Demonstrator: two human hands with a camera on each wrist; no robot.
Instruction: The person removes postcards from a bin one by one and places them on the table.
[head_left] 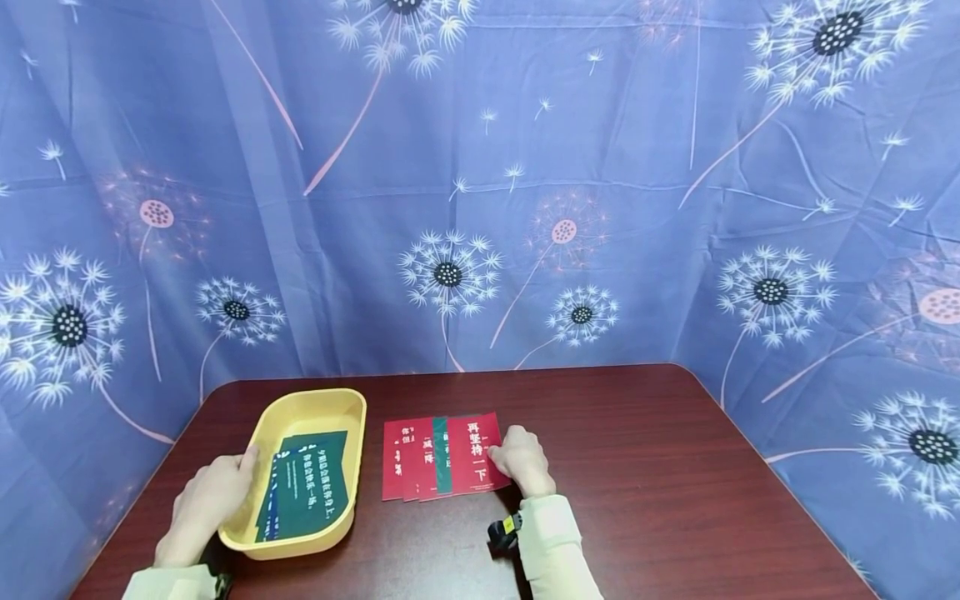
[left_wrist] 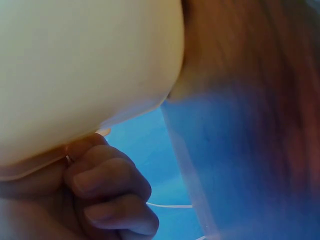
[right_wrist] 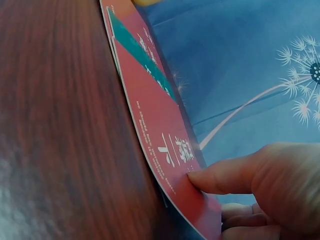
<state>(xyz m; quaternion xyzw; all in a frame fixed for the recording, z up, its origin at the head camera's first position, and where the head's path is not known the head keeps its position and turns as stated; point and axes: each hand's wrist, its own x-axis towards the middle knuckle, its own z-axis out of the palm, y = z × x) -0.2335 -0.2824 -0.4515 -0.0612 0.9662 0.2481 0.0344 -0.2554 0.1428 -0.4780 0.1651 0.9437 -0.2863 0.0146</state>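
Observation:
My left hand [head_left: 212, 496] grips the left rim of a yellow plastic tub [head_left: 318, 412]. In the left wrist view, curled fingers [left_wrist: 112, 177] show right under the rim of the tub [left_wrist: 90, 65]. Inside the tub lies a loose pile of cards, a dark green one [head_left: 311, 492] with white writing on top and blue ones partly under it. My right hand [head_left: 522, 460] pinches the right edge of a fanned row of red cards [head_left: 480, 454]. A green card [head_left: 442, 467] shows as a strip among them. From the right wrist view, the thumb [right_wrist: 220, 177] presses on the top red card's face.
Both the tub and the fanned cards are on a dark reddish-brown wooden table [head_left: 660, 483]. A blue curtain [head_left: 510, 125] with a dandelion print hangs behind the table and along its sides. The tub stands left of the red cards, with a narrow gap between.

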